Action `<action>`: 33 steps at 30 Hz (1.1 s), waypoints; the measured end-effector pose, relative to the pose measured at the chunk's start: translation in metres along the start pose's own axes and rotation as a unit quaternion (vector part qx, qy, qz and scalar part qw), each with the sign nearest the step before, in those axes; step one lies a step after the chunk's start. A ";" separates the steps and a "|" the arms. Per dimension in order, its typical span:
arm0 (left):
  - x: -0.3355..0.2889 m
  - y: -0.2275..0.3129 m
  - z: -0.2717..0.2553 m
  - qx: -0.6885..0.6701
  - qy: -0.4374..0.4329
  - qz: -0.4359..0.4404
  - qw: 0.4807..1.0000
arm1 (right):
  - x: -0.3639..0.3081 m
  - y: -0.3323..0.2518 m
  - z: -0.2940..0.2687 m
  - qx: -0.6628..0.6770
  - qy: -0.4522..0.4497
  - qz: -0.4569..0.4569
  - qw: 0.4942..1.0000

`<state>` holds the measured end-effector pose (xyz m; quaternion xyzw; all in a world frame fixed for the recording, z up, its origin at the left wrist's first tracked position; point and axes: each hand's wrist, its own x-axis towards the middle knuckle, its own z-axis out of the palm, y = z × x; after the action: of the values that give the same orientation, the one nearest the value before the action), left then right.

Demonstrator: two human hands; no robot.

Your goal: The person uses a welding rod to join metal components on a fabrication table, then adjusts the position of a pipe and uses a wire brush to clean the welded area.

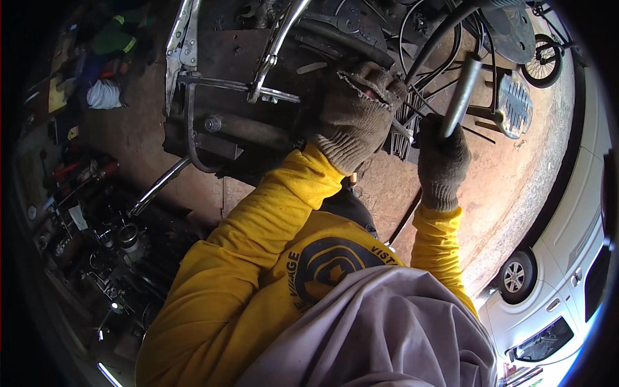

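My left hand, in a worn brown knit glove torn over the knuckles, rests at the dark metal workbench. Its fingers curl away from me, and whatever they grip is hidden. To its right, my right hand, in a similar glove, is closed around the lower end of a grey metal tube that points up and away. Left of my left hand are long-jawed locking pliers on a flat bar. A second pair of locking pliers stands farther left.
Black cables loop beyond my hands, beside a bundle of thin metal rods. A metal plate lies to the right. A small spoked wheel and a white vehicle are at the right. Dark machinery crowds the left.
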<state>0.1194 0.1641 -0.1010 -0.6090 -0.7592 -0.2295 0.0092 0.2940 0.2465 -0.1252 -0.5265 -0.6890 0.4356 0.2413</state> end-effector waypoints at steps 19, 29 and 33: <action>-0.002 -0.001 0.005 0.005 0.042 -0.023 0.999 | 0.003 -0.010 -0.004 0.026 -0.057 0.054 0.997; -0.003 -0.002 0.008 0.002 0.052 -0.037 0.998 | 0.003 -0.005 -0.005 0.097 -0.080 0.062 0.990; -0.005 -0.003 0.013 0.002 0.065 -0.043 0.997 | 0.001 -0.015 -0.006 0.079 -0.078 0.093 0.989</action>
<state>0.1211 0.1637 -0.1150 -0.5594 -0.7832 -0.2670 0.0501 0.2909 0.2488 -0.1091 -0.5321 -0.6171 0.5492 0.1855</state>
